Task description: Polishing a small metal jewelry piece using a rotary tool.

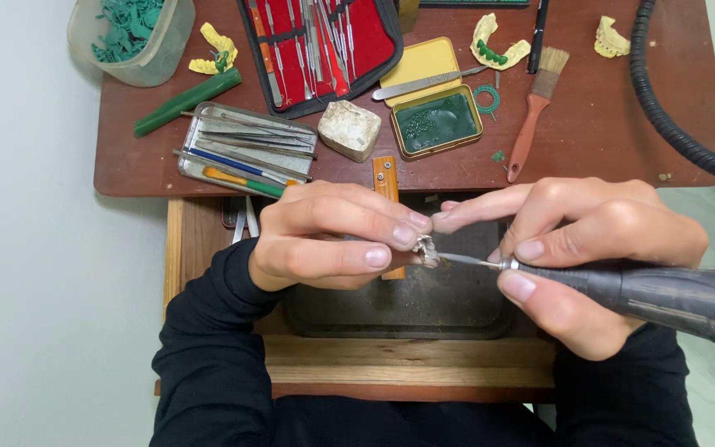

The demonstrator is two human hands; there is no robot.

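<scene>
My left hand (324, 236) pinches a small silvery metal piece (425, 250) between thumb and fingertips, over a dark tray (457, 302) set in an open wooden drawer. My right hand (577, 248) grips a dark grey rotary handpiece (664, 294), held like a pen. Its thin bur tip (465, 260) touches the metal piece. The right index finger stretches out to meet the left fingertips. Both arms wear black sleeves.
On the red-brown bench behind: an open tin of green wax (436, 122), a metal tray of hand tools (246, 151), a red instrument case (320, 41), a brush (535, 108), yellow dental casts (496, 50), a pale block (349, 128), a clear tub (130, 37), a black ribbed hose (672, 116).
</scene>
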